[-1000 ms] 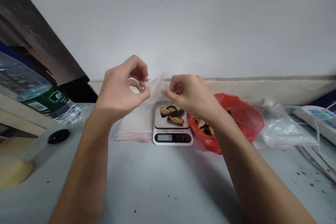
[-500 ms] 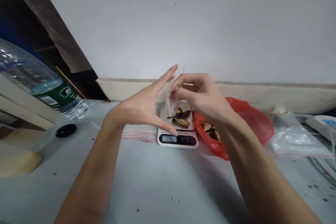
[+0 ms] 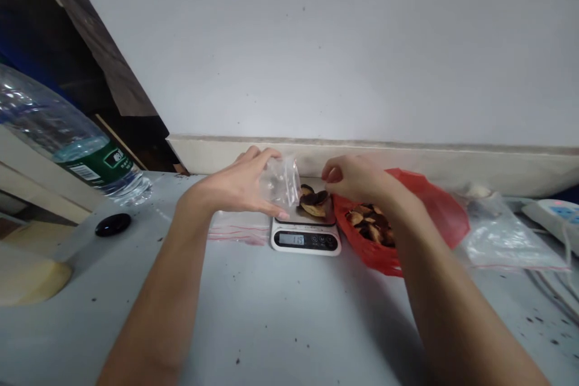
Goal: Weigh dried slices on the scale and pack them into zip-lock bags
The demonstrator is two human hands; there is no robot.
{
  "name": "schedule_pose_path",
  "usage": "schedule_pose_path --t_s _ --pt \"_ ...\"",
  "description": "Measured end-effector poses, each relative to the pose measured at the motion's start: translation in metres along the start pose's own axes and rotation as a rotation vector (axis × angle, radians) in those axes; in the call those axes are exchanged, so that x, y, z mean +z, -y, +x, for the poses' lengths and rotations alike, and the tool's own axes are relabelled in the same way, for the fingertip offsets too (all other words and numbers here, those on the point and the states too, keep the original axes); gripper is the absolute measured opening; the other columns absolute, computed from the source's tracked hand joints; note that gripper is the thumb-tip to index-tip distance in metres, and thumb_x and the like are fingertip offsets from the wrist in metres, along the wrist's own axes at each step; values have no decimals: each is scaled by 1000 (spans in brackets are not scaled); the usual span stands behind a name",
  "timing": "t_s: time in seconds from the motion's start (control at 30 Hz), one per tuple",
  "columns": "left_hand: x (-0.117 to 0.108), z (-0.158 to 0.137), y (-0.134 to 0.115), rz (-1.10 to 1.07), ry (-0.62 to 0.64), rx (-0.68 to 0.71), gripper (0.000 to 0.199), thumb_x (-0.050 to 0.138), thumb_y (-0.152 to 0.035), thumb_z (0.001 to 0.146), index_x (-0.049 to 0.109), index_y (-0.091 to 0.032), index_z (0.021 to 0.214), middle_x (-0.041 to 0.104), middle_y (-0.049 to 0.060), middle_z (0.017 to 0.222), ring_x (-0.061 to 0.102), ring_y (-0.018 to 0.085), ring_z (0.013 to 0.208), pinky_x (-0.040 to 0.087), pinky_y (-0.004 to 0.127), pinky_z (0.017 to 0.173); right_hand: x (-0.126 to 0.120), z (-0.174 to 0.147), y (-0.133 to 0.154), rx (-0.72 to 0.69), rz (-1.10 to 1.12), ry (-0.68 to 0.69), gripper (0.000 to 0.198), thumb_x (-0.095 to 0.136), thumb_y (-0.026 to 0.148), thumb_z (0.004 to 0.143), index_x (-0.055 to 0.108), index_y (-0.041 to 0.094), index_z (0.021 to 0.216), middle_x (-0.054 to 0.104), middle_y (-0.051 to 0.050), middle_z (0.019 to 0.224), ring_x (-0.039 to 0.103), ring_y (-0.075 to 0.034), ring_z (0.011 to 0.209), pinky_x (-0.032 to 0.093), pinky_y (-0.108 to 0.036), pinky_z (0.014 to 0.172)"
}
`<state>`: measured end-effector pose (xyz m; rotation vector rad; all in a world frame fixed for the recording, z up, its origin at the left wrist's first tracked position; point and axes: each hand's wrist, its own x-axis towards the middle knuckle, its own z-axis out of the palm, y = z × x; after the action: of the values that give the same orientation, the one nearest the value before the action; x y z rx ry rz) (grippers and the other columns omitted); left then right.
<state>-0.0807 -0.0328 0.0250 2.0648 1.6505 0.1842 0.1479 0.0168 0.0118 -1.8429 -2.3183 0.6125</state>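
Observation:
A small clear zip bag (image 3: 281, 183) is in my left hand (image 3: 237, 184), its mouth facing right over the left side of a kitchen scale (image 3: 305, 240). The fingers are behind the bag and the thumb below it. Several dried brown slices (image 3: 313, 204) lie on the scale's plate, and the display seems to read 11.9. Just right of those slices hovers my right hand (image 3: 357, 178), fingers curled but apart, with nothing visible in them. Beneath the right wrist, a red plastic bag (image 3: 434, 211) stands open with more dried slices (image 3: 371, 226) inside.
Flat clear zip bags (image 3: 239, 226) lie left of the scale. A black round lid (image 3: 113, 225) and a leaning water bottle (image 3: 90, 151) are at the left. Another clear bag (image 3: 511, 238) and a white power strip (image 3: 556, 217) lie at the right. A wall (image 3: 316, 60) rises behind.
The clear zip bag has passed from my right hand into my left hand. My left hand has closed on it, and my right hand has moved right and down beside the slices.

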Motion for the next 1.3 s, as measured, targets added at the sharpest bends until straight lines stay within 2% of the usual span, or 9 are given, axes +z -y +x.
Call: schedule_pose_path --t_s 0.1,0.23,0.37,0.53,0.63,0.8,1.03,1.17,1.3 --pt "2 3 0 49 81 -62 112 82 -74 61 38 -32 155 44 13 153 56 39 130 51 48 104 11 7 -1 39 -48 42 26 67 2 74 77 18 91 78 -6 89 69 -17 77 43 -23 62" --pt "2 4 -3 68 93 -90 109 79 -72 63 37 -34 156 44 12 155 57 39 130 50 46 103 13 9 2 70 -18 32 26 70 3 73 79 17 94 79 -7 89 68 -16 72 44 -23 60" --pt "1 5 -2 68 95 -88 110 77 -74 62 37 -33 156 44 12 156 57 39 129 49 46 103 -2 2 -1 113 51 -1 26 67 8 79 81 17 98 79 -5 84 65 -15 63 47 -24 57" --pt "1 4 -3 77 123 -100 108 75 -73 62 37 -32 155 45 12 155 59 38 127 49 45 101 -23 -9 -12 57 177 -184 22 66 8 79 83 20 85 80 -5 86 70 -17 75 51 -24 65" --pt "2 4 -6 80 134 -103 107 74 -70 63 36 -33 156 45 12 156 58 38 128 49 44 101 -33 -16 -19 47 165 -211 21 67 10 78 83 22 84 81 -4 88 72 -20 80 55 -28 72" --pt "1 3 -8 95 161 -135 106 74 -68 64 36 -34 157 47 12 157 59 37 125 50 43 97 -47 -28 -32 -3 165 -113 22 68 15 77 83 26 90 83 -3 92 77 -24 81 60 -33 71" --pt "1 4 -6 127 175 -134 103 73 -66 66 37 -36 158 50 11 157 61 36 124 50 40 96 -52 -33 -47 -83 75 3 30 67 23 78 81 27 105 84 -4 93 77 -24 76 59 -32 63" --pt "1 4 -4 121 168 -122 102 73 -66 67 37 -35 158 50 12 157 61 36 125 50 41 97 -53 -33 -49 -88 62 112 27 66 17 79 80 27 99 82 -1 87 75 -22 74 56 -29 62" --pt "0 3 -5 108 174 -134 102 75 -65 67 39 -33 157 51 13 156 61 37 125 50 41 98 -51 -32 -59 -52 47 172 28 66 4 75 78 27 85 79 2 80 71 -21 75 51 -29 62"
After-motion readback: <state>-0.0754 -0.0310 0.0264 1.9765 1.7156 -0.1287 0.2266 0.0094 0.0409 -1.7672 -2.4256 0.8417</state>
